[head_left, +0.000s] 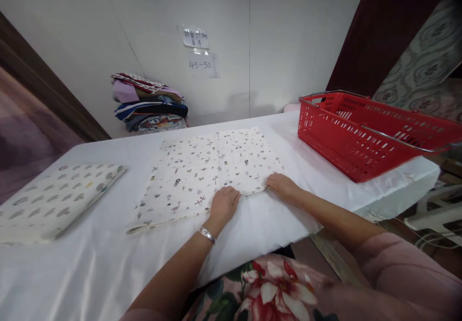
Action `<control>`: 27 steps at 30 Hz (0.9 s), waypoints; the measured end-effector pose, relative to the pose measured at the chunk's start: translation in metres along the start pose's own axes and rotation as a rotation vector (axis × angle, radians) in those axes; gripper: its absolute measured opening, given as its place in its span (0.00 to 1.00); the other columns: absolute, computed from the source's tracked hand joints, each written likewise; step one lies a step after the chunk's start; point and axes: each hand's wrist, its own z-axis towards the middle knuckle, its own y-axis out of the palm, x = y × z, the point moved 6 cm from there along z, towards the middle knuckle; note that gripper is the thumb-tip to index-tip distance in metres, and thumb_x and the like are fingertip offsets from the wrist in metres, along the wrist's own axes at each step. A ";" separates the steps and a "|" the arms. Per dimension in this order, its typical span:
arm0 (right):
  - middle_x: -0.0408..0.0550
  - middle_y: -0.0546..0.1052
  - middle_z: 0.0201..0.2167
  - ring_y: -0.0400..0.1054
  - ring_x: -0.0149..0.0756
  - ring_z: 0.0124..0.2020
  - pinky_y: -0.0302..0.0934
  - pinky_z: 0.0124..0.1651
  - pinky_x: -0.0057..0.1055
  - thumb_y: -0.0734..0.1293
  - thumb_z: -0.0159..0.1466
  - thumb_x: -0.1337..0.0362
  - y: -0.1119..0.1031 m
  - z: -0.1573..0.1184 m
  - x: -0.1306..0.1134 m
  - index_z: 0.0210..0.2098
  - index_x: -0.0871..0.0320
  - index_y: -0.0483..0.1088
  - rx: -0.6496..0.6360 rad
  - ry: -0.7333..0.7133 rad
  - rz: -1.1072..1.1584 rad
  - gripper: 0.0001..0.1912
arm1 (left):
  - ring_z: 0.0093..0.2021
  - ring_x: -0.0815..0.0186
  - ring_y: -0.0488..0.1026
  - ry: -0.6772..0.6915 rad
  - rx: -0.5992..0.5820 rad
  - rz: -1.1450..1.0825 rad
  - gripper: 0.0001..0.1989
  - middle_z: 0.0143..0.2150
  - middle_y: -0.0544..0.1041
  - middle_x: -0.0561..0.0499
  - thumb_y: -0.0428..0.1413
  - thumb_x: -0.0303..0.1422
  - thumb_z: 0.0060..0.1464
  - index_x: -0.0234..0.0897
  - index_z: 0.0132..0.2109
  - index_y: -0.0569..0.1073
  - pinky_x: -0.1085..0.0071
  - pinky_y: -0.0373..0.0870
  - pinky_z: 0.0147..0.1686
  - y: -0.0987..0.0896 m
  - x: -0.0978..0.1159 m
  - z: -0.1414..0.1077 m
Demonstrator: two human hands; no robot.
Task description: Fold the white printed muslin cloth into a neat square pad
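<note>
Printed cloth (205,167) lies folded & mostly flat mid-worktop (108,273), btwn far edge & near edge. L hand (224,203) is on its near edge, fingers together & bent over the fabric; R hand (283,186) has fingertips at the near R corner. Thumbs hidden, so can't tell if either is pinching or just pressing.

Edge dips a bit btwn hands; layers show at the near L corner. Best approx: light, even pull outward, no tugging, so edge runs straight w/o skewing the print. Match layers at both corners, then smooth from middle out; L corner needs a check, as it's well apart from both hands. Folded cloth w/ grey print (61,196) sits by worktop's L edge, red basket (361,138) at far R corner.
</note>
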 end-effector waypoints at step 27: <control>0.55 0.73 0.42 0.65 0.39 0.44 0.61 0.46 0.38 0.55 0.64 0.72 0.006 -0.012 0.000 0.45 0.61 0.70 0.048 -0.136 -0.046 0.15 | 0.39 0.61 0.66 0.068 -0.024 0.140 0.12 0.38 0.73 0.47 0.45 0.33 0.60 0.39 0.41 0.74 0.64 0.62 0.38 0.002 0.003 -0.004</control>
